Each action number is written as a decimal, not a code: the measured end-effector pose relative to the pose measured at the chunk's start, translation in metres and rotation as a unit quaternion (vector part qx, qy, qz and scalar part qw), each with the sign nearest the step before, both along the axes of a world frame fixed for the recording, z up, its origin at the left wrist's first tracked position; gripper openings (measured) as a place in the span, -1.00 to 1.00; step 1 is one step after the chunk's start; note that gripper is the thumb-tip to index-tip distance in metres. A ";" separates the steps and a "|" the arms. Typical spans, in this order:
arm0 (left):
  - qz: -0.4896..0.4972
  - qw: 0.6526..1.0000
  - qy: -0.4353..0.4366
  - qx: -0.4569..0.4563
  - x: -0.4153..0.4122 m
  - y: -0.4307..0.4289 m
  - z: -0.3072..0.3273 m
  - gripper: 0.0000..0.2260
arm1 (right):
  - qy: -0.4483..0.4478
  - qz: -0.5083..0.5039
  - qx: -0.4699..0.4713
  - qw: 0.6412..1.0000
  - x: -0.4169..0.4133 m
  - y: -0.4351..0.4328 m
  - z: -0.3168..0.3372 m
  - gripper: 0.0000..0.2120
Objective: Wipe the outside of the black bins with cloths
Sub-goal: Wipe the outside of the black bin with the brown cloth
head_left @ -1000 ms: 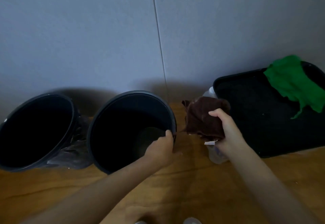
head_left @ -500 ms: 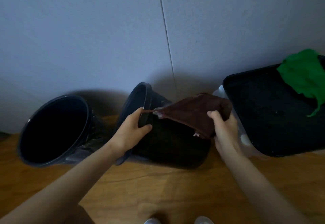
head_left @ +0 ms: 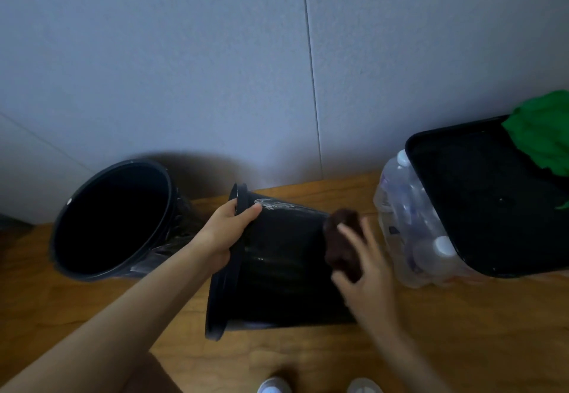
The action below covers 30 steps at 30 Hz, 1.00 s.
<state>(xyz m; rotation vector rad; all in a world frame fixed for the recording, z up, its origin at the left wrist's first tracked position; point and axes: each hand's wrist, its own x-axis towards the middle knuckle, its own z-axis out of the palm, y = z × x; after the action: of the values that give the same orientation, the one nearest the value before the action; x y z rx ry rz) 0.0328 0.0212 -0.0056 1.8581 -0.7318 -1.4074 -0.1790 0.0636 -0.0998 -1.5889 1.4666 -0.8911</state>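
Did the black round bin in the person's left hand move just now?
Yes: the black round bin tipped over, its mouth now facing the other black bin, which stayed put.

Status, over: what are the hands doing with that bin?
Left hand grips rim of tipped bin. Right hand holds brown cloth against its side. Bottle pack close by.

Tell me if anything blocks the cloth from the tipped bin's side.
Nothing visible does. The right hand holds the cloth against the outer wall of the bin near its base, while the left hand grips the rim. The bottle pack stands off to the right.
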 end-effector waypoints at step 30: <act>0.006 0.996 -0.083 0.019 0.017 -0.002 -0.010 -0.72 | 0.036 0.111 -0.107 0.987 0.062 -0.030 0.010 -0.64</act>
<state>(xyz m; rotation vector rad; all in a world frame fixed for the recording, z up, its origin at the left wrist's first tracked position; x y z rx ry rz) 0.0500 0.0187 -0.0153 2.0234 -0.7789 -1.2787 -0.1168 0.0334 -0.0901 -1.9177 1.2431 -0.8920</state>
